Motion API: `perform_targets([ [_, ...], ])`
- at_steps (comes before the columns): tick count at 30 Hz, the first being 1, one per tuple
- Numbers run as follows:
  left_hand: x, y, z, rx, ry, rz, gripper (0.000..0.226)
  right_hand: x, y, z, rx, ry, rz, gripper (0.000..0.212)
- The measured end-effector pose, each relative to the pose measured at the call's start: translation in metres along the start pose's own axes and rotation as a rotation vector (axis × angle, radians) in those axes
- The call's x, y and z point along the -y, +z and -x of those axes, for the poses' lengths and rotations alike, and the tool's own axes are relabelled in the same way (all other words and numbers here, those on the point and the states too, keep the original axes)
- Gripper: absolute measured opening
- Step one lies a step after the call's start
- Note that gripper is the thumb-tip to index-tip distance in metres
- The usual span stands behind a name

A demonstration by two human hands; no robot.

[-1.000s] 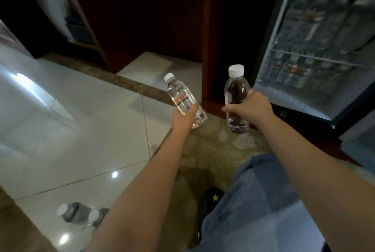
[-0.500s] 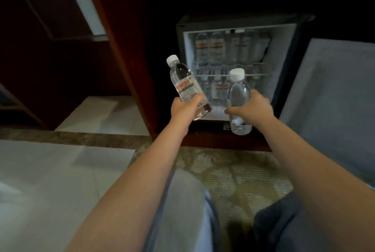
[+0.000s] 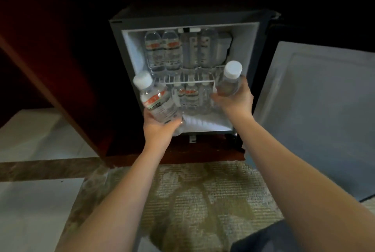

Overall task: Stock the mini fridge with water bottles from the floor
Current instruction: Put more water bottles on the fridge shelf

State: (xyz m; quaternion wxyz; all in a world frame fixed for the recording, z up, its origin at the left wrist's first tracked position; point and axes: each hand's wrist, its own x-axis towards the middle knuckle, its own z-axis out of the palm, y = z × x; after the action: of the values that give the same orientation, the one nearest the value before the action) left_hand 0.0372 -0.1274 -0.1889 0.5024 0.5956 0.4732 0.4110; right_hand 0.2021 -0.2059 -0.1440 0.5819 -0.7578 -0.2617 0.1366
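Patterned rug fills 6 o'clock, pale tile floor at 8 o'clock. Dark red wooden panel at 10 o'clock. Fridge door swung wide open at 3 o'clock, inner face plain grey. Mini fridge at 12 o'clock, open, white interior. Wire shelf splits it into upper and lower compartments.

Upper bottles: row of upright water bottles on the shelf, red-banded labels on the two leftmost, rest blurred. Lower bottles: a few more upright at the back of the lower compartment, bare white base in front of them.

Left hand at the opening's 7 o'clock, fingers wrapped round the base of left bottle, which is tilted, white cap toward 11 o'clock, in front of the lower compartment's left edge. Right hand at the opening's 4 o'clock, gripping right bottle low on its body, near upright, cap at shelf level by the right wall. Whether either bottle is inside the opening: cannot tell.
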Motion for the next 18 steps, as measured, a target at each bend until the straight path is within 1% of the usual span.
perform_targets([
  [2,0.007,0.003,-0.013,-0.009,0.055,-0.024,0.068,0.006,0.006,-0.025,-0.085,-0.062,-0.062,0.066],
  [4,0.009,0.008,-0.027,-0.007,0.074,-0.032,0.066,0.007,0.011,-0.052,-0.143,-0.104,-0.111,0.062],
  [7,0.003,0.021,-0.048,-0.01,0.076,0.039,0.059,0.009,0.017,-0.088,-0.198,-0.114,-0.101,0.064],
  [9,0.0,0.031,-0.061,0.017,0.11,0.084,0.059,0.007,0.021,-0.109,-0.225,-0.133,-0.052,0.066],
  [12,0.006,0.042,-0.076,0.064,0.148,0.085,0.06,0.001,0.028,-0.134,-0.222,-0.2,-0.017,0.063],
  [14,0.014,0.048,-0.082,0.085,0.144,0.094,0.063,-0.002,0.033,-0.147,-0.205,-0.212,0.026,0.061],
  [18,0.032,0.054,-0.089,0.08,0.128,0.066,0.07,-0.006,0.042,-0.165,-0.177,-0.17,0.142,0.074],
])
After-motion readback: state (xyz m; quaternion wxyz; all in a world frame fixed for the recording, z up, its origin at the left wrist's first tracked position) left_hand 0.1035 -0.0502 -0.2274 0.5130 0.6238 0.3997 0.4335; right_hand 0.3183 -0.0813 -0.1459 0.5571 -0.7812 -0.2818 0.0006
